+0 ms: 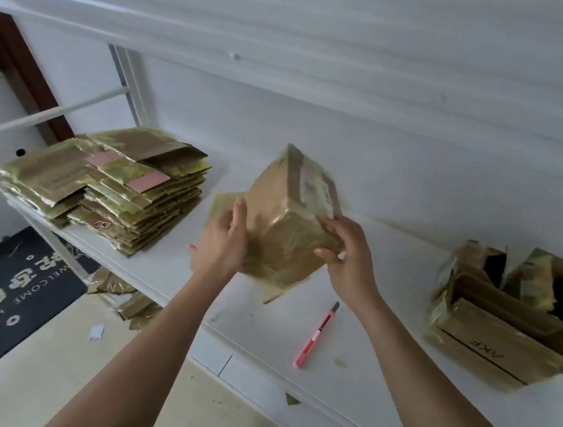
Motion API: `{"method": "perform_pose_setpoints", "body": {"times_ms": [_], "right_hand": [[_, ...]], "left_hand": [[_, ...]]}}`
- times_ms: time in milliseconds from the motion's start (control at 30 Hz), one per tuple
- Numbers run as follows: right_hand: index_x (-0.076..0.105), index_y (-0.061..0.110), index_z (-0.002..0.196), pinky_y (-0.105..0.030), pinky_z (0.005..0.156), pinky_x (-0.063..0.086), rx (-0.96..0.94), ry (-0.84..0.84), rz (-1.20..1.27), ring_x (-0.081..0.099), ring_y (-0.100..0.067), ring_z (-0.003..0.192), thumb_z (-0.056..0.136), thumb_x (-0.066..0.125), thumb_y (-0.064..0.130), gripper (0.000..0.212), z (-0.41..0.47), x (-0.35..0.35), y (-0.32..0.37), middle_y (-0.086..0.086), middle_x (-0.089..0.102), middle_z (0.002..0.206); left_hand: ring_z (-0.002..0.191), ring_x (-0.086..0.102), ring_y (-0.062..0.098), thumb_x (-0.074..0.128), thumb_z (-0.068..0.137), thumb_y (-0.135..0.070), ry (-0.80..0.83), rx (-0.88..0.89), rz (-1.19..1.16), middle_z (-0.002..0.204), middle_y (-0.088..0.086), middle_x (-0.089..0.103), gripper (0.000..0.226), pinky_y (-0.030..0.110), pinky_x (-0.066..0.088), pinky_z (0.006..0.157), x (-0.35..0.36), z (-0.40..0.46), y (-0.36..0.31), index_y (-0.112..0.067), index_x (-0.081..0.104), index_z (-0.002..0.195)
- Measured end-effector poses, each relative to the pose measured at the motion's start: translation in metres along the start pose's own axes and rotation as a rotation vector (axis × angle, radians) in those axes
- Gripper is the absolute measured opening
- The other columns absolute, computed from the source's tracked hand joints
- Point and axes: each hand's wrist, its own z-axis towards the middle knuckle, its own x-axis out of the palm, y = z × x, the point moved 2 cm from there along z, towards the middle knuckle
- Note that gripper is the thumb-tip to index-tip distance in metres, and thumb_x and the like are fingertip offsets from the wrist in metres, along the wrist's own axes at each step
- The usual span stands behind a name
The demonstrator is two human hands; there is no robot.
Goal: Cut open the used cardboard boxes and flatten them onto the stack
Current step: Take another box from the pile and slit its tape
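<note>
- While both bare forearms are reaching in from the lower edge of the view, the left hand [221, 242] is pressing its straight, close-set fingers flat against the left face of a brown, tape-wrapped cardboard box [283, 220], thumb tucked behind.
- The right hand [345, 254] is gripping the same box at its right lower corner, fingers curling round the edge and the thumb lying on the near face.
- The box is standing tilted on one corner on the white laminate tabletop [378, 370], roughly mid-table, with an open flap sticking out beneath it and a pale shipping label facing up on its top side.
- A slim pink utility knife [317, 335] is lying loose on the tabletop just beside the right wrist, touching neither hand.
- At the left end of the table, well apart from the box, a stack of flattened, glossy taped cardboard [110, 186] is sitting, with two pink patches showing on its upper sheets.
- At the right end, a cluster of uncut brown boxes [504, 314] is resting, one printed with black letters.
- A plain white wall is running behind the table.
- Below the left end, a dark doormat with pale lettering [6, 304] is lying on the beige floor, and a few cardboard scraps [127, 298] are lying under the table edge.
</note>
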Motion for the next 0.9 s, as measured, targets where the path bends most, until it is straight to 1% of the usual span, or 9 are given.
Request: {"method": "perform_pose_setpoints", "body": {"times_ms": [67,133,267,367,467,567,700,767,900], "right_hand": [[0.063,0.020,0.127,-0.004,0.095,0.040,-0.103,0.153,-0.116,0.044,0.007,0.122,0.080,0.057,-0.025,0.065,-0.003,0.006,0.007,-0.011,0.040,0.143],[0.064,0.020,0.129,-0.013,0.096,0.046,-0.107,0.308,-0.215,0.041,-0.013,0.130,0.075,0.052,-0.032,0.076,-0.011,0.016,0.007,-0.004,0.032,0.152],[0.058,0.029,0.136,-0.006,0.099,0.038,-0.055,0.347,-0.145,0.038,-0.005,0.136,0.082,0.048,-0.025,0.077,-0.007,0.013,0.000,0.012,0.031,0.155],[0.057,0.028,0.133,-0.014,0.095,0.046,0.122,0.186,-0.046,0.054,-0.006,0.119,0.088,0.067,-0.003,0.056,-0.015,-0.003,-0.025,0.010,0.038,0.147],[0.070,0.016,0.110,-0.028,0.088,0.052,0.267,0.093,-0.241,0.062,-0.022,0.095,0.087,0.064,-0.003,0.030,-0.042,-0.009,-0.066,0.000,0.054,0.111],[0.069,0.019,0.123,-0.015,0.085,0.041,0.333,0.344,-0.512,0.060,-0.025,0.102,0.095,0.048,0.001,0.039,-0.073,-0.002,-0.098,0.002,0.050,0.096],[0.045,0.038,0.145,-0.026,0.090,0.044,0.240,0.631,-0.740,0.040,-0.021,0.123,0.095,0.041,-0.001,0.064,-0.096,0.017,-0.115,-0.002,0.045,0.126],[0.053,0.033,0.139,-0.031,0.092,0.044,0.146,0.662,-0.878,0.040,-0.021,0.126,0.093,0.045,-0.001,0.058,-0.097,0.024,-0.116,-0.001,0.049,0.133],[0.061,0.024,0.111,-0.030,0.090,0.037,0.058,0.645,-1.029,0.047,-0.019,0.120,0.092,0.050,0.014,0.024,-0.095,0.022,-0.118,0.004,0.058,0.115]], "left_hand": [[0.123,0.052,0.024,0.013,0.087,-0.079,-0.021,-0.050,0.007,0.108,-0.004,0.063,0.083,0.063,0.001,0.117,-0.002,0.002,0.007,-0.023,0.057,0.129],[0.121,0.054,0.023,0.025,0.082,-0.085,0.049,-0.060,-0.124,0.121,0.000,0.063,0.087,0.056,0.021,0.116,0.001,0.004,0.008,-0.021,0.054,0.133],[0.101,0.064,0.023,0.061,0.089,-0.054,0.271,-0.137,-0.254,0.126,-0.002,0.059,0.066,0.047,0.058,0.080,0.020,0.007,0.019,-0.030,0.031,0.143],[0.094,0.065,0.023,0.063,0.089,-0.050,0.325,-0.240,-0.223,0.124,0.001,0.058,0.066,0.046,0.061,0.066,0.038,0.008,0.034,-0.030,0.029,0.143],[0.097,0.064,0.025,0.063,0.087,-0.054,0.292,-0.226,-0.163,0.123,0.000,0.057,0.074,0.046,0.061,0.067,0.054,0.010,0.038,-0.028,0.027,0.146],[0.103,0.062,0.031,0.058,0.088,-0.056,0.261,-0.172,-0.005,0.126,0.004,0.057,0.071,0.048,0.059,0.077,0.067,0.017,0.031,-0.024,0.027,0.143],[0.098,0.063,0.030,0.059,0.087,-0.056,0.264,-0.176,0.031,0.122,0.004,0.058,0.070,0.046,0.061,0.070,0.071,0.024,0.027,-0.023,0.029,0.140],[0.100,0.063,0.030,0.059,0.087,-0.057,0.266,-0.186,0.031,0.124,0.003,0.058,0.073,0.047,0.060,0.076,0.071,0.024,0.029,-0.025,0.026,0.144],[0.104,0.062,0.032,0.058,0.088,-0.057,0.269,-0.186,0.043,0.128,0.004,0.057,0.073,0.048,0.058,0.081,0.070,0.022,0.028,-0.024,0.026,0.144]]}}
